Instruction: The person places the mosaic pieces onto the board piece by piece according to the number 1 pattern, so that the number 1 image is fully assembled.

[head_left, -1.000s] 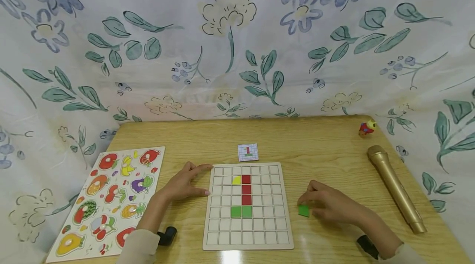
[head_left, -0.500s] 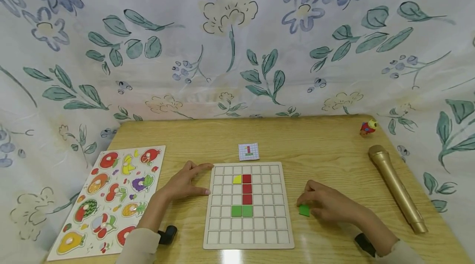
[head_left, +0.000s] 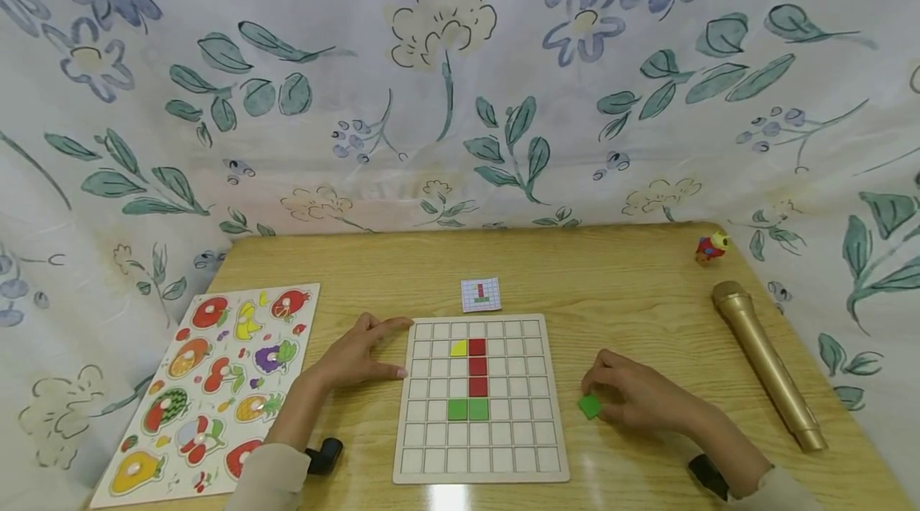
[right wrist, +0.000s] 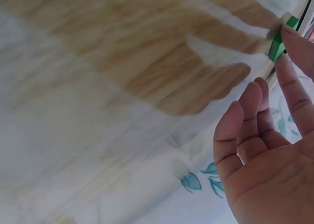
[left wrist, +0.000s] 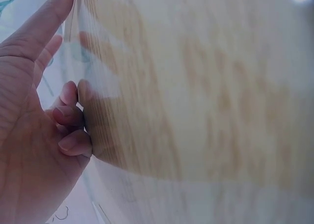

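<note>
A wooden grid board (head_left: 436, 448) lies flat in the middle of the table. In its cells sit a yellow quarter-round tile (head_left: 459, 349), a column of red square tiles (head_left: 477, 367) and two green square tiles (head_left: 458, 409). My left hand (head_left: 362, 354) touches the board's left edge with its thumb and extended index finger; in the left wrist view the other fingers rest on the tabletop. To the right of the board, my right hand (head_left: 633, 395) pinches a loose green square tile (head_left: 590, 406) by its edge, close to the table. The right wrist view shows that tile (right wrist: 277, 44) at the fingertips.
A small printed pattern card (head_left: 480, 295) lies just behind the board. At left is a fruit puzzle board (head_left: 239, 333). A gold microphone (head_left: 767, 363) and a small red and yellow toy figure (head_left: 711, 247) are at right. A floral curtain (head_left: 460, 96) hangs behind the table.
The loose green tile has turned between the right fingers and now shows a corner toward the viewer. The right hand has shifted very slightly; the left hand stays put.
</note>
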`<state>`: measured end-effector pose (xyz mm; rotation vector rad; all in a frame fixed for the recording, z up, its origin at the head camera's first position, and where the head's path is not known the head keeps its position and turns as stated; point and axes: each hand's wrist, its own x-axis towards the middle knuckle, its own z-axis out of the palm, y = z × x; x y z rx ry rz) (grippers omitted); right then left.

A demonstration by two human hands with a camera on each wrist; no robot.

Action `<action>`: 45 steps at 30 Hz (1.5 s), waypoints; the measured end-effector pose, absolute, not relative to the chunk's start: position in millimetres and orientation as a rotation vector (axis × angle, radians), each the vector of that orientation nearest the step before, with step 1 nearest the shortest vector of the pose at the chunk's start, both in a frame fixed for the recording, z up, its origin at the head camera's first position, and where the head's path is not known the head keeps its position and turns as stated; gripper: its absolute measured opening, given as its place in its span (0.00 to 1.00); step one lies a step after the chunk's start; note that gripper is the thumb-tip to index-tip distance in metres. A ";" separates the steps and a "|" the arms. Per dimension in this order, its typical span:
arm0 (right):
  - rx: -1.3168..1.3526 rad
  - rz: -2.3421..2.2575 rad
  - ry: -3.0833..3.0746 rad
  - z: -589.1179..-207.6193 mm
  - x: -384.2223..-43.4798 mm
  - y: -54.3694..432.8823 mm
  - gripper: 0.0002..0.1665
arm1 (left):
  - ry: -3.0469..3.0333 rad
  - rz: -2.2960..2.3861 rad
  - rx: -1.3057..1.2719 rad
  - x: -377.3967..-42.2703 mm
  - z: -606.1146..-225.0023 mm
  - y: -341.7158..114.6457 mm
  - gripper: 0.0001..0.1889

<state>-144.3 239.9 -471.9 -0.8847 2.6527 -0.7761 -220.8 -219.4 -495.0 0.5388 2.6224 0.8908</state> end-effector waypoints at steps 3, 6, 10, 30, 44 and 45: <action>-0.879 -0.782 2.672 -473.8 -143.1 240.4 0.15 | 2.626 0.892 0.544 -220.4 -495.6 -219.7 0.43; -0.877 -0.798 2.686 -476.4 -142.0 240.8 0.13 | 2.630 0.890 0.547 -220.3 -495.8 -219.8 0.43; -0.892 -0.812 2.702 -479.9 -141.0 240.7 0.12 | 2.631 0.884 0.544 -220.6 -495.5 -219.6 0.43; -0.935 -0.781 2.782 -479.1 -137.1 238.0 0.13 | 2.632 0.878 0.527 -221.6 -497.7 -219.3 0.43; -0.920 -0.778 2.756 -475.6 -138.5 228.6 0.12 | 2.637 0.882 0.537 -221.8 -497.8 -220.5 0.42; -0.926 -0.779 2.758 -475.5 -138.5 228.0 0.12 | 2.638 0.881 0.540 -221.8 -497.6 -220.5 0.42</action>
